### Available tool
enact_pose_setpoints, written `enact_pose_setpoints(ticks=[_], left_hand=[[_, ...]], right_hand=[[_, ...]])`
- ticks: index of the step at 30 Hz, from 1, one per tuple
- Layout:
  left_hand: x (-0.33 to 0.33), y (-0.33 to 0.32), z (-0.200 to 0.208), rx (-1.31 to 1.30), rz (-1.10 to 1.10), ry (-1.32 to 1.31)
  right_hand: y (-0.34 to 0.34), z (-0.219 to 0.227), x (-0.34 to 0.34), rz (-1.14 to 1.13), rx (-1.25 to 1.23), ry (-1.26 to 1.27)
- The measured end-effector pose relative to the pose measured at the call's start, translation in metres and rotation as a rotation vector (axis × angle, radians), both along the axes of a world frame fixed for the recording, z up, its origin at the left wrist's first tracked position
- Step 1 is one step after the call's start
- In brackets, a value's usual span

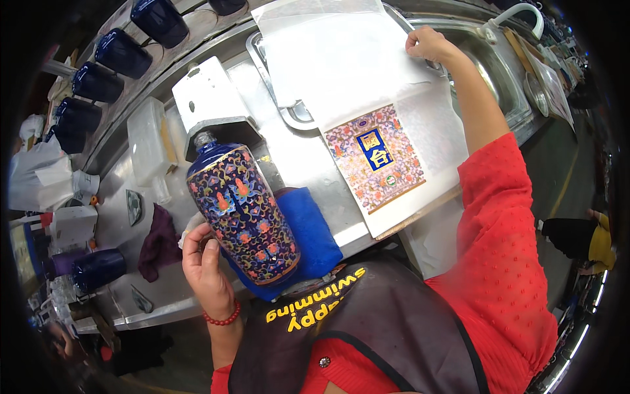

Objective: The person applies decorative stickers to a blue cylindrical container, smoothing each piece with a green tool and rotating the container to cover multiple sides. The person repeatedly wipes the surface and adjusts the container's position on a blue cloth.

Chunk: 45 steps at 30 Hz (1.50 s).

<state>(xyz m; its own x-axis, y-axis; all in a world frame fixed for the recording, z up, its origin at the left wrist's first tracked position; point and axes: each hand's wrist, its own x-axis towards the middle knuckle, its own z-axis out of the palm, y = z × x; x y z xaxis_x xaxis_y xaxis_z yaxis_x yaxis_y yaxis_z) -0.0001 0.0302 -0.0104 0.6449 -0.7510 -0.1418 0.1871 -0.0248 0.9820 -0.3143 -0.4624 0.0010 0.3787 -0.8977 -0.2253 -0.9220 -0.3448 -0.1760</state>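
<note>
A dark blue bottle [244,210] with a colourful floral pattern lies tilted over a blue cloth [308,223] in front of me, its neck at a metal holder [220,130]. Beside its left side is my left hand [209,262], fingers curled and thumb up. A whitish scrap [190,225] shows behind those fingers; whether they grip it is unclear. At the far right, my right hand [430,47] pinches the edge of a white paper sheet [335,52]. Below that sheet, a printed floral decal [377,159] with a blue label lies on white backing paper.
A metal tray [300,115] lies under the sheets. Several dark blue vessels [125,54] line the far left. A translucent container [147,141] and a purple cloth [161,243] lie left of the bottle. The sink [482,65] and white tap [525,16] are far right.
</note>
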Motion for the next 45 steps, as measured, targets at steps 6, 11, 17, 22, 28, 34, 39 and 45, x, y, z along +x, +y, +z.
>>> enact_pose_setpoints(ticks=[6,11,17,22,28,34,39,45], left_hand=[[0.0,0.002,-0.001,-0.011,-0.003,-0.023],[0.001,0.002,-0.002,0.012,0.007,-0.021],[0.0,0.003,-0.003,-0.021,-0.033,-0.017],[-0.003,0.006,-0.006,-0.031,-0.027,-0.017],[-0.004,0.011,-0.006,-0.018,-0.016,-0.06],[-0.01,0.014,-0.007,-0.008,-0.031,-0.036],[-0.013,0.014,-0.006,0.031,0.006,-0.07],[-0.012,0.023,-0.011,0.004,-0.044,-0.094]], right_hand=[[-0.003,-0.002,0.013,-0.007,-0.008,0.119],[-0.002,-0.002,0.006,-0.029,0.012,0.072],[0.017,0.011,-0.015,-0.026,0.073,-0.072],[0.03,0.024,-0.048,-0.043,0.098,-0.194],[0.027,0.013,-0.121,-0.16,0.08,-0.221],[0.028,-0.036,-0.159,-0.185,0.081,0.088],[0.037,-0.052,-0.152,-0.148,0.06,0.399],[0.039,-0.065,-0.153,-0.311,0.09,0.454]])
